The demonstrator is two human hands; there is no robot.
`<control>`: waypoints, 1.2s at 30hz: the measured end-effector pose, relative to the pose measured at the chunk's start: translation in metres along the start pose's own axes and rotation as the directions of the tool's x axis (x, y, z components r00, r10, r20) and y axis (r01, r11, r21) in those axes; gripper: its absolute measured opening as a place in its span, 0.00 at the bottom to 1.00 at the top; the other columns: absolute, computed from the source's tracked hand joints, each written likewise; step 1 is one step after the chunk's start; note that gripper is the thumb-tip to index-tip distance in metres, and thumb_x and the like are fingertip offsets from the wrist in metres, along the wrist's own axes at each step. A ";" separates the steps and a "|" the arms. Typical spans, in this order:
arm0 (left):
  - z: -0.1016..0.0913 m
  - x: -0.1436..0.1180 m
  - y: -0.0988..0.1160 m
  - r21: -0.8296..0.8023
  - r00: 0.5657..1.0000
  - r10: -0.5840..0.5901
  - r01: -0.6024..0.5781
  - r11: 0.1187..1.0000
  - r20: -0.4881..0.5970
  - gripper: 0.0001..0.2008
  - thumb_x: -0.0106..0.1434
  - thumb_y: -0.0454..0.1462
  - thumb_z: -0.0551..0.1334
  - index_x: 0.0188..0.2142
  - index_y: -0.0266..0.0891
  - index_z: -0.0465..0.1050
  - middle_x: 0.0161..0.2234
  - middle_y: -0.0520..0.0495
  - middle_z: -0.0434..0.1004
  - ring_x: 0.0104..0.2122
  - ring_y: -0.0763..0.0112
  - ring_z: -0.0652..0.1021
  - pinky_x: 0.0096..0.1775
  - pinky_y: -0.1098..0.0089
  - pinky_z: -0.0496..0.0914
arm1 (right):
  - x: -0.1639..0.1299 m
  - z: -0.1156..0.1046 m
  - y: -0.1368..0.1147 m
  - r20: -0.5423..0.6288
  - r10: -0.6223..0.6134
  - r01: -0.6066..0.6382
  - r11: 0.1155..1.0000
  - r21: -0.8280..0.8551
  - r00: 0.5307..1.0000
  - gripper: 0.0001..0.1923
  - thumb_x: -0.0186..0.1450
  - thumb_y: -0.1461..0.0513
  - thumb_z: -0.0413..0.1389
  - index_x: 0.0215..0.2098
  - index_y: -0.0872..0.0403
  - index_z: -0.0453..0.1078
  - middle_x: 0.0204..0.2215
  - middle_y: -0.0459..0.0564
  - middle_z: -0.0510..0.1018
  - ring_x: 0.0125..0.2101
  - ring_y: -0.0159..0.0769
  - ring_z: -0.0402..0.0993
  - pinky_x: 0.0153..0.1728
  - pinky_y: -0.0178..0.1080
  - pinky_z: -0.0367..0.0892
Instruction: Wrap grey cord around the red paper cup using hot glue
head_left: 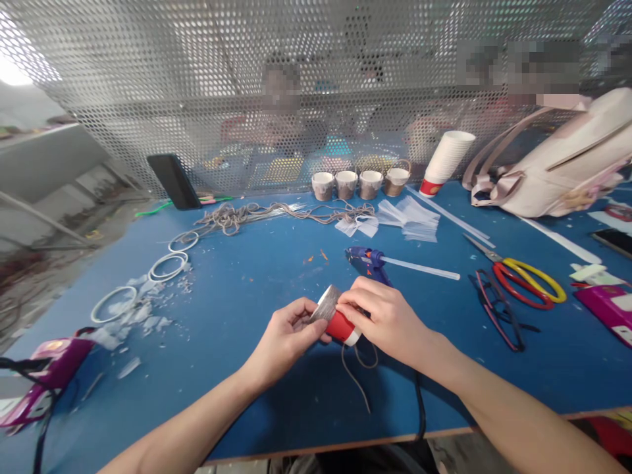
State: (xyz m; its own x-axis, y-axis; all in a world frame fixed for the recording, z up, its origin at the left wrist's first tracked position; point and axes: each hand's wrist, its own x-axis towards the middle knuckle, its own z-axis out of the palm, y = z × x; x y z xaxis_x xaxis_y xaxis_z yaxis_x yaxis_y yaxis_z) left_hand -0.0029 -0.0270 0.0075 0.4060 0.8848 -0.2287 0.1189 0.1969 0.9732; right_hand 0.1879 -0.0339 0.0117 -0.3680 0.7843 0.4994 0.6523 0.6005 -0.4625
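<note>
Tilted between my hands is a red and white paper cup (342, 327), its upper part wrapped in greyish-brown cord. My left hand (295, 329) grips it from the left, thumb along the wrapped side. At the cup's right side, the fingers of my right hand (378, 309) pinch together against the wrapping, apparently on the cord (356, 382), whose loose end trails below onto the table. Just beyond my right hand lies a blue glue gun (365, 258) with a clear glue stick (422, 268) in its back.
Several cord-wrapped cups (346, 187) stand at the back beside a leaning stack of paper cups (447, 161). Tangled cord (232, 217) lies before them. Scissors (523, 280) and glasses (498, 309) are at right, white rings (168, 266) at left. A phone (172, 181) leans at the back left.
</note>
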 end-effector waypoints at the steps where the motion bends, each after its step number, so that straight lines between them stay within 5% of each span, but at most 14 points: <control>1: 0.000 0.000 0.000 0.002 1.000 0.004 -0.004 1.000 -0.011 0.10 0.55 0.42 0.64 0.30 0.37 0.69 0.24 0.50 0.78 0.28 0.68 0.77 0.35 0.69 0.67 | 0.000 0.000 0.000 0.002 0.005 -0.005 1.000 0.005 1.000 0.13 0.69 0.63 0.47 0.29 0.57 0.71 0.26 0.49 0.71 0.26 0.32 0.68 0.30 0.35 0.64; 21: 0.000 -0.002 0.004 0.087 0.994 0.101 -0.097 0.991 -0.042 0.10 0.59 0.41 0.60 0.27 0.36 0.73 0.23 0.50 0.75 0.27 0.70 0.75 0.34 0.70 0.68 | -0.002 0.003 -0.001 -0.011 0.018 -0.017 0.999 0.040 1.000 0.10 0.67 0.63 0.51 0.30 0.56 0.71 0.25 0.48 0.71 0.26 0.32 0.68 0.29 0.35 0.63; 26: 0.001 -0.001 0.004 0.049 0.996 0.087 -0.086 0.995 -0.021 0.10 0.59 0.40 0.60 0.33 0.36 0.76 0.27 0.50 0.76 0.25 0.71 0.74 0.33 0.70 0.70 | -0.001 0.001 -0.001 -0.022 0.009 -0.009 0.999 0.033 1.000 0.11 0.68 0.63 0.50 0.30 0.56 0.70 0.26 0.49 0.71 0.26 0.32 0.68 0.29 0.35 0.64; 36: -0.001 0.001 0.000 -0.003 1.000 0.026 -0.026 1.000 -0.003 0.07 0.59 0.37 0.58 0.30 0.36 0.72 0.29 0.51 0.75 0.24 0.71 0.77 0.33 0.68 0.70 | -0.001 0.002 0.000 -0.042 0.019 -0.017 0.999 0.048 0.999 0.10 0.67 0.63 0.51 0.30 0.56 0.70 0.26 0.48 0.71 0.26 0.31 0.69 0.29 0.34 0.64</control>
State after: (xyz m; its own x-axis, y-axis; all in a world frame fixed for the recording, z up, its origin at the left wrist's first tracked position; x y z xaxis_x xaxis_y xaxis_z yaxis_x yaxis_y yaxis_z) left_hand -0.0032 -0.0254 0.0072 0.4061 0.8908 -0.2036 0.1061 0.1753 0.9788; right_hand 0.1871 -0.0346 0.0098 -0.3277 0.7883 0.5208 0.6258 0.5941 -0.5054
